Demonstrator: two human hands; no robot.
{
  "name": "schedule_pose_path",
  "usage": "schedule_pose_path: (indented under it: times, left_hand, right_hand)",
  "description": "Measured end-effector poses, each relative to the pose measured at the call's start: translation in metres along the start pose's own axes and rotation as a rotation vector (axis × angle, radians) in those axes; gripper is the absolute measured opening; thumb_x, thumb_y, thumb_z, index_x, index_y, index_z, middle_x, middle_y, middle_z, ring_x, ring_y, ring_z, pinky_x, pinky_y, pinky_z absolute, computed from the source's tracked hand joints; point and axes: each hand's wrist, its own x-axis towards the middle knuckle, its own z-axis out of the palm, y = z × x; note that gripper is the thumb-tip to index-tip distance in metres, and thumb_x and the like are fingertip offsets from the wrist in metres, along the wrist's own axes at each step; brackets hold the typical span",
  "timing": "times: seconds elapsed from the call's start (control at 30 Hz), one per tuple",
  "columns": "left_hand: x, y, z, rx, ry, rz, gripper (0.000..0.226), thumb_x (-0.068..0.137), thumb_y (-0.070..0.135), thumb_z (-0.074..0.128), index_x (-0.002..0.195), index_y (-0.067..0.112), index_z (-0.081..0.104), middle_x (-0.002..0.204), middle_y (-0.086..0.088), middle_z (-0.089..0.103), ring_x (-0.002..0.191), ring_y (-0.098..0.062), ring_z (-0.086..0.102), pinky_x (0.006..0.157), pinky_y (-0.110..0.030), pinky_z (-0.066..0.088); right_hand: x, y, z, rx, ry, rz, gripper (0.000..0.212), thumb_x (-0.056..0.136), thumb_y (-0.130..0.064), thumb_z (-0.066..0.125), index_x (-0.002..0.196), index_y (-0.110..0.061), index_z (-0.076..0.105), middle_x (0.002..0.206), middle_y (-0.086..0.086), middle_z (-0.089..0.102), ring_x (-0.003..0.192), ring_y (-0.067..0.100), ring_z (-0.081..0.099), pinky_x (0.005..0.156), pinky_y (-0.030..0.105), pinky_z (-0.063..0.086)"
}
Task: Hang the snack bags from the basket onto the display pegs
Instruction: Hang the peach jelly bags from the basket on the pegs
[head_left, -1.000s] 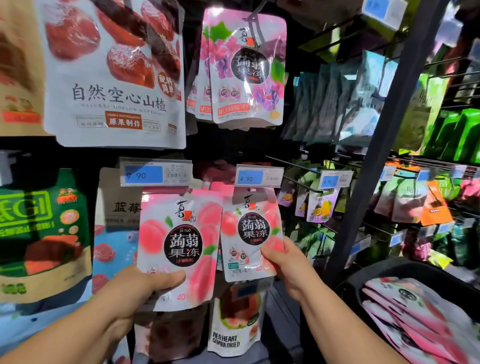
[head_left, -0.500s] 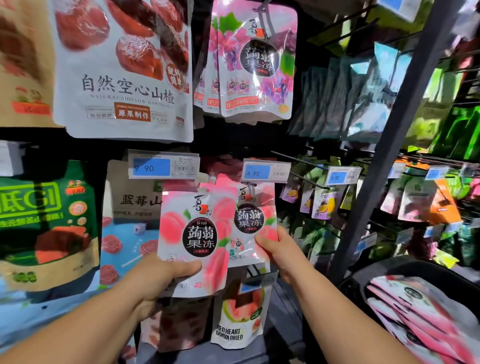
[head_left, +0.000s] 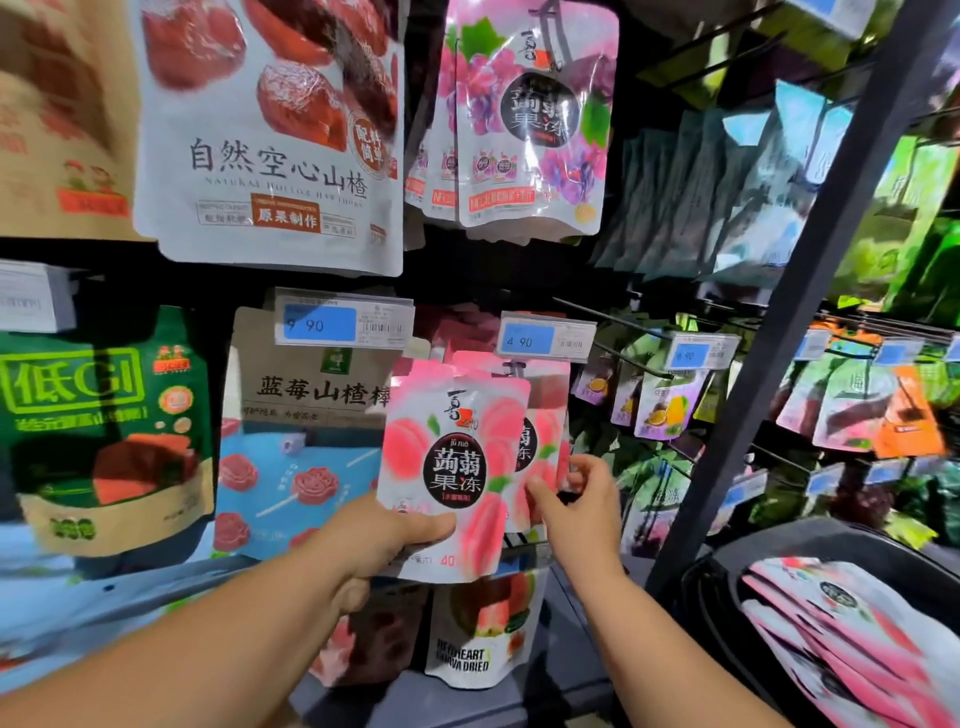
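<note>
Glossy pink film printed with peaches: a jelly pouch (head_left: 457, 467), upright, gripped along its bottom edge by the left hand (head_left: 395, 535), thumb across the front, fingers behind. Probably light, with soft contents under a slick, crinkly skin, so likely to bend above the grip and slide if held loosely. Better taken near the flat sealed top, close to the hang hole, for steering onto a peg; hole not made out here.

Beside the right forearm, low at the right, a dark basket (head_left: 769, 558), holding a stack of spare pouches (head_left: 857, 634) of the same pink kind, lying flat and overlapped.

Just behind the held pouch, overlapped by it, hung pouches (head_left: 543, 441) of the same peach sort, pinched at their lower right edge by the right hand (head_left: 582, 504), thumb in front and fingers curled behind. Above them a blue price tag (head_left: 545, 340) marked 4.90; peg itself not made out behind it.

Farther back, rows of other snack bags on wire hooks.
</note>
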Motion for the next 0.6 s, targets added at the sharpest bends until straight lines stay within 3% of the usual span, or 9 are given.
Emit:
schedule_pose_path:
  times: [0.07,0.13,0.17,0.23,0.3,0.37,0.5,0.6]
  left_hand:
    - [0.004,-0.003,0.004,0.001,-0.01,0.007,0.038,0.066,0.005,0.087,0.101,0.003,0.072,0.094,-0.011,0.076,0.091,-0.026,0.071,0.095,-0.042,0.052]
    - [0.006,-0.004,0.009,0.0,-0.014,0.016,0.038,0.068,0.008,0.087,0.102,0.003,0.071,0.095,-0.011,0.076,0.086,-0.023,0.07,0.09,-0.04,0.054]
    - [0.008,-0.006,0.011,-0.001,-0.026,0.017,0.037,0.069,0.009,0.086,0.102,0.003,0.071,0.098,-0.014,0.075,0.09,-0.025,0.07,0.093,-0.043,0.053]
    - [0.009,-0.007,0.018,-0.018,-0.079,0.02,0.029,0.076,0.006,0.08,0.103,0.004,0.071,0.101,-0.015,0.075,0.101,-0.032,0.069,0.099,-0.048,0.051]
    - [0.01,-0.009,0.024,-0.037,-0.137,0.016,0.034,0.072,0.012,0.082,0.104,0.005,0.072,0.101,-0.015,0.075,0.102,-0.034,0.069,0.099,-0.05,0.051]
    - [0.014,-0.012,0.03,-0.027,-0.183,0.022,0.046,0.064,0.024,0.089,0.104,0.006,0.073,0.103,-0.015,0.074,0.103,-0.034,0.069,0.097,-0.049,0.052]
    - [0.021,-0.014,0.042,-0.07,-0.163,0.049,0.02,0.089,0.01,0.069,0.108,0.008,0.069,0.1,-0.014,0.075,0.087,-0.024,0.072,0.072,-0.032,0.059]
    - [0.024,-0.011,0.05,-0.077,-0.153,0.094,0.026,0.09,0.01,0.068,0.116,0.007,0.066,0.105,-0.016,0.074,0.1,-0.032,0.069,0.091,-0.045,0.056]
  right_hand:
    - [-0.01,-0.005,-0.005,0.028,0.0,-0.07,0.026,0.09,-0.037,0.069,0.105,-0.026,0.051,0.096,-0.001,0.055,0.091,0.018,0.055,0.08,0.03,0.045]
    - [-0.019,-0.011,-0.008,0.166,-0.137,-0.056,0.018,0.094,-0.037,0.064,0.104,-0.028,0.052,0.092,0.009,0.062,0.088,0.024,0.061,0.078,0.029,0.049]
    - [-0.022,-0.011,-0.009,0.226,-0.228,-0.04,0.023,0.092,-0.041,0.065,0.107,-0.028,0.053,0.094,0.01,0.064,0.091,0.026,0.064,0.082,0.032,0.052]
    - [-0.025,-0.008,-0.008,0.305,-0.398,0.037,0.055,0.077,-0.057,0.073,0.119,-0.028,0.054,0.108,0.006,0.067,0.1,0.021,0.067,0.089,0.037,0.054]
    - [-0.026,-0.003,-0.007,0.386,-0.508,0.107,0.071,0.066,-0.058,0.078,0.125,-0.026,0.054,0.118,0.001,0.068,0.102,0.013,0.068,0.087,0.034,0.055]
    - [-0.027,0.001,-0.008,0.478,-0.538,0.112,0.068,0.07,-0.045,0.08,0.129,-0.022,0.055,0.122,0.003,0.069,0.11,0.019,0.068,0.094,0.043,0.054]
    - [-0.023,0.003,-0.014,0.582,-0.471,0.112,0.077,0.064,-0.046,0.086,0.129,-0.019,0.055,0.122,0.006,0.07,0.115,0.027,0.066,0.101,0.056,0.049]
    - [-0.017,0.001,-0.019,0.556,-0.441,0.094,0.084,0.057,-0.056,0.088,0.126,-0.019,0.057,0.121,0.006,0.07,0.114,0.028,0.066,0.101,0.056,0.049]
